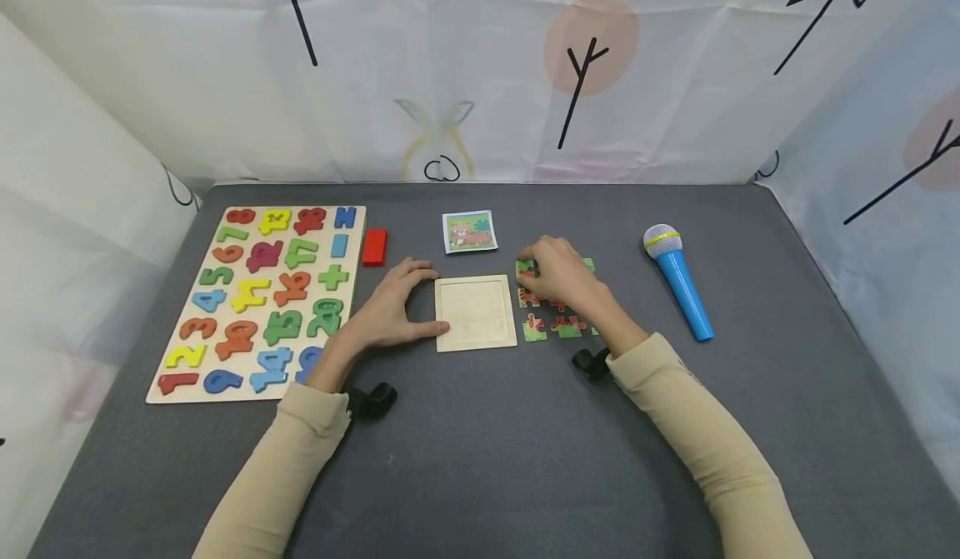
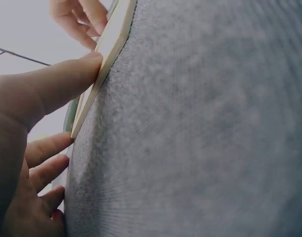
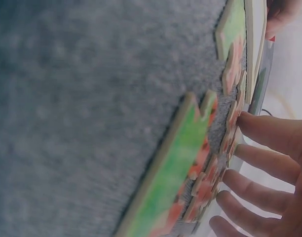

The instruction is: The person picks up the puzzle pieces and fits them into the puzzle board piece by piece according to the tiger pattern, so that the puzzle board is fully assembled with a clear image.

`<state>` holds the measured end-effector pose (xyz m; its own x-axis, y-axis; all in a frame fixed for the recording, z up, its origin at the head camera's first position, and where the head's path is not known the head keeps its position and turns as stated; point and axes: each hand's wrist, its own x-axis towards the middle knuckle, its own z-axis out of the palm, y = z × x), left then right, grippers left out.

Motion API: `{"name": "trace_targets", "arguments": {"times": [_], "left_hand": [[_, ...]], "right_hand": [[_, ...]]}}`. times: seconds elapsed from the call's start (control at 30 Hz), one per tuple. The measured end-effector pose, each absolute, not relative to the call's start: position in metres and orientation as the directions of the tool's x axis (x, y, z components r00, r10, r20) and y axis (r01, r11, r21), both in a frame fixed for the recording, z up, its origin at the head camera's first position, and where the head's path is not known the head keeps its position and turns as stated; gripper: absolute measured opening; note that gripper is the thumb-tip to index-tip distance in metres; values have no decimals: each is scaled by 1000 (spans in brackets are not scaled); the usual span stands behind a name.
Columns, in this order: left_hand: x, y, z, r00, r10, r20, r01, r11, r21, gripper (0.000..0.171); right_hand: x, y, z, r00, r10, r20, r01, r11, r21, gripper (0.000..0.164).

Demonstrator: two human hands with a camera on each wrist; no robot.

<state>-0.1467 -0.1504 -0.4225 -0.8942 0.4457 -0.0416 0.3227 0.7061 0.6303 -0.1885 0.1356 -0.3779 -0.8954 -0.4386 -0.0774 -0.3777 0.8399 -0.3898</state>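
A square, light wooden puzzle board [image 1: 476, 313] with a raised rim lies flat at the middle of the table. My left hand [image 1: 390, 305] is at its left side, the straight thumb [image 2: 74, 76] resting on the rim and the other fingers near the far left corner. Just right of the board, my right hand [image 1: 562, 272] reaches down over jigsaw pieces [image 1: 534, 327] in green and red. In the right wrist view its spread fingertips touch or hover at the far pieces; exact contact is unclear. The hand covers some of the pieces.
A number board [image 1: 255, 284] with colourful numerals lies at the left, beside a red block [image 1: 374, 247]. Behind the puzzle board is a small picture card [image 1: 470, 232]. A blue toy microphone [image 1: 684, 284] lies at the right. White printed cloth [image 1: 495, 67] hangs behind the table.
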Motion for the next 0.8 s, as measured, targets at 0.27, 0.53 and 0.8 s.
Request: {"name": "trace_targets", "arguments": {"times": [0.27,0.53,0.8], "left_hand": [[-150,-149,-413,-918,381,-108,290,833,472,85],[-152,-143,-400,-913,330,-240,246,915,321,103],[-155,-138,-393,-900,331,-284,261,930,258,105]], "right_hand": [[-196,134,-378,-895,-429,-117,-353,845,-402,34],[-199,129,-379,-901,-427,-83,-370,852,-370,34],[-196,119,-371,-887,-462,-26,-411,811,-416,28]]}}
